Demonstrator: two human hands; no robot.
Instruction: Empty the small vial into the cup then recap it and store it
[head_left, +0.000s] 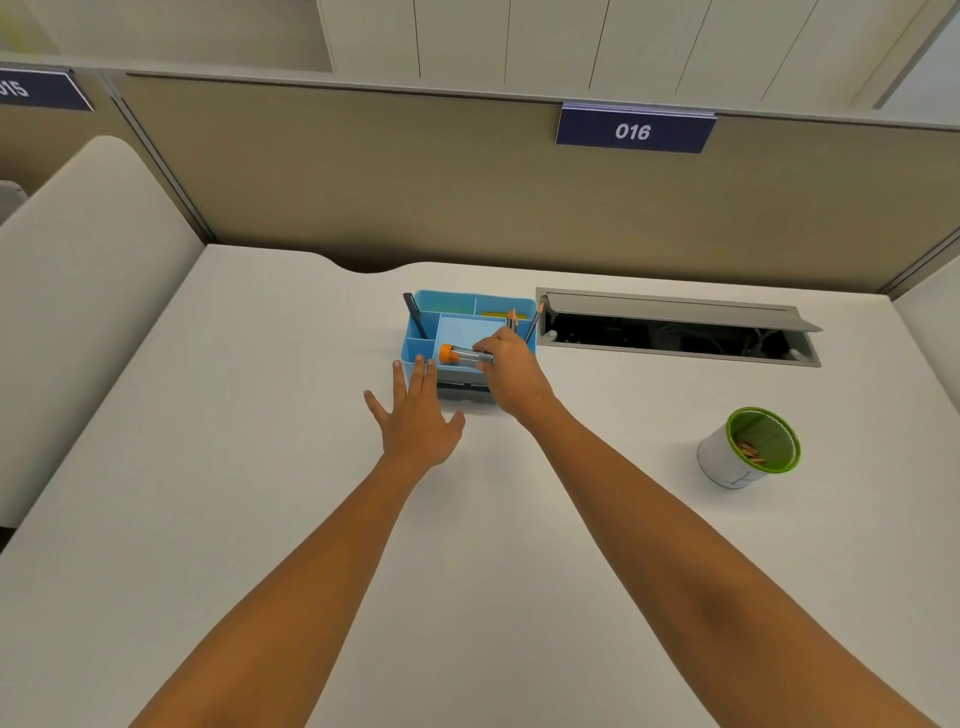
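Right hand (511, 366) pinches the capped vial (466, 355) by its base, probably light, slick plastic; left hand (415, 415) spread, empty.

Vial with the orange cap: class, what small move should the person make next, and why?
Probably lower the vial into the blue organizer and release it: its orange cap is on, the green-rimmed cup already holds its contents, and the right hand holds it above the organizer's middle compartment.

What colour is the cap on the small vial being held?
Orange; the clear plastic vial's cap shows best in the head view, over the blue organiser tray.
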